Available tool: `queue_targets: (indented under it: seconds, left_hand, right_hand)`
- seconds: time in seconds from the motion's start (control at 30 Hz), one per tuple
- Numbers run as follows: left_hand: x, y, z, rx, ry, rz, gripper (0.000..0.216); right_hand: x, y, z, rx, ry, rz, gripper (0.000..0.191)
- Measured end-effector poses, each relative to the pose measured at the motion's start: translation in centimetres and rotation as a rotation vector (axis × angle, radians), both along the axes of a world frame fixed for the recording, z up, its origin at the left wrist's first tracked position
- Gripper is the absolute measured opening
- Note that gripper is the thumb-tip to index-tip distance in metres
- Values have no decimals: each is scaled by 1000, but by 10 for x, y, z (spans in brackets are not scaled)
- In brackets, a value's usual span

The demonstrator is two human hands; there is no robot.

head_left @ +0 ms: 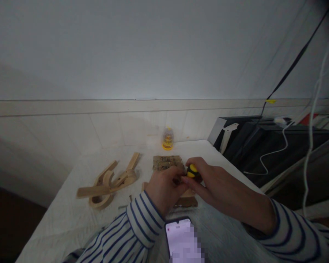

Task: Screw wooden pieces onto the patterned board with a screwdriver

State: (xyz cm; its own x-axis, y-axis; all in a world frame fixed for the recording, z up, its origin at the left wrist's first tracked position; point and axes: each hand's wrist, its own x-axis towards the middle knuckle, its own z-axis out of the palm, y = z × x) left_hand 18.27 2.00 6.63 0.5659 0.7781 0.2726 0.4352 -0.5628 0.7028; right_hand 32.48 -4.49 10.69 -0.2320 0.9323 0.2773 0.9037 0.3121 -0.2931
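My right hand (205,179) is closed round the yellow and black handle of a small screwdriver (192,170), which points left toward my other hand. My left hand (166,186) has its fingers pinched together at the screwdriver's front end. What they grip is hidden behind the fingers. Below both hands lies a wooden piece (190,195), partly covered by them. Just beyond them is a brown printed packet (167,162). A screw (130,198) shows beside my left cuff.
Curved wooden parts (109,186) lie on the white-covered table (68,215) at the left. A clear dome with a yellow base (167,140) stands near the wall. A lit phone (181,237) lies in front. Dark panels (252,142) and a white cable (309,146) are at the right.
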Motion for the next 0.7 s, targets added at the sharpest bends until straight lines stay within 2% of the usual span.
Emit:
queue_targets:
  seconds: [0.37,0.53,0.7]
  left_hand:
    - [-1,1,2,52,-1,-48,6]
    - [-1,2,2,62,42,-46,7]
    - [-2,3,-1,57,54,-38,9]
  right_hand:
    - [1,-1,7,24,78,19,34]
    - [2,0,6,79,22,97,25]
    - [2,1,7,85,-14,107,26]
